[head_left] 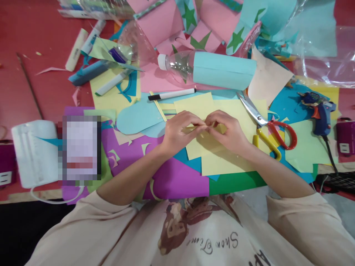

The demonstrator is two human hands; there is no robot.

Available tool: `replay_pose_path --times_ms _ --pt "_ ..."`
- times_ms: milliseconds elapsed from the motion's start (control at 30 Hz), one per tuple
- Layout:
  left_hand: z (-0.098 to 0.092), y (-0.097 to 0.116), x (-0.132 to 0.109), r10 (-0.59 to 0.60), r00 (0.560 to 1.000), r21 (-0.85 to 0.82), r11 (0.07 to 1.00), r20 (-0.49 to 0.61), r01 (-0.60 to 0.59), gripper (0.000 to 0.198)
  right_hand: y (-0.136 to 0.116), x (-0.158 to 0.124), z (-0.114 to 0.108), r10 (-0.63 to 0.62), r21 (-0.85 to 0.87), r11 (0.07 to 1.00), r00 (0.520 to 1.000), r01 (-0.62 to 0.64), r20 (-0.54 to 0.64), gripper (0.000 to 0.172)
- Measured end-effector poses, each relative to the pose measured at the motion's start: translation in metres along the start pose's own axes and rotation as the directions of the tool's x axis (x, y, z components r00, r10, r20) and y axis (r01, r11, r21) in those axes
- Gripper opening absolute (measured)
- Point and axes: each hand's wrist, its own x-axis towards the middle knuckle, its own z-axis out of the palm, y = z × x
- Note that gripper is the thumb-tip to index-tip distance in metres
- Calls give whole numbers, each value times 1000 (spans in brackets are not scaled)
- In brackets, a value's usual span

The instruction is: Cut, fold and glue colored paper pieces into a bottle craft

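Observation:
My left hand and my right hand meet fingertip to fingertip above pale yellow paper sheets. Both are closed in a pinch on what looks like a small yellow paper piece, mostly hidden by the fingers. Just beyond them lies a black-and-white marker. Left of my left hand are light blue rounded paper cutouts with a thin yellow strip across them. Scissors with a red and a yellow handle rest right of my right hand, blades partly apart.
A clear plastic bottle wrapped in light blue paper lies on its side at the back. Behind it are pink pieces with green stars. A blue glue gun is at right, a pixelated phone-like object at left, with several markers farther back.

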Motion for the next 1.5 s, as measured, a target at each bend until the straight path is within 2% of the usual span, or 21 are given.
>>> replay_pose_path --times_ms 167,267,400,533,833,1133,1367,1500 --pt "0 1 1 -76 997 40 996 -8 76 16 -5 1 -4 45 85 996 997 -39 -69 8" --pt "0 1 1 -100 995 35 994 5 99 15 -5 0 -5 67 138 989 995 -57 -69 11" --pt "2 -1 -2 -161 987 -57 985 6 161 14 -3 1 -4 59 156 987 996 -48 -67 11" --pt "4 -4 -7 -215 975 -144 965 50 220 27 -2 1 -3 19 105 994 999 -14 -51 9" --pt "3 -3 -7 -151 989 -67 986 8 151 17 -2 1 -3 -37 38 999 997 39 -62 7" --pt "2 0 -6 -142 989 10 990 44 142 18 -2 -1 -3 -72 -24 997 995 71 -71 6" --pt "3 -5 -10 -181 983 -16 983 15 182 21 -4 -1 -2 -36 25 999 993 39 -109 10" --pt "4 -7 -11 -160 987 -54 986 -19 159 18 -3 0 -6 70 132 990 980 -45 -185 10"
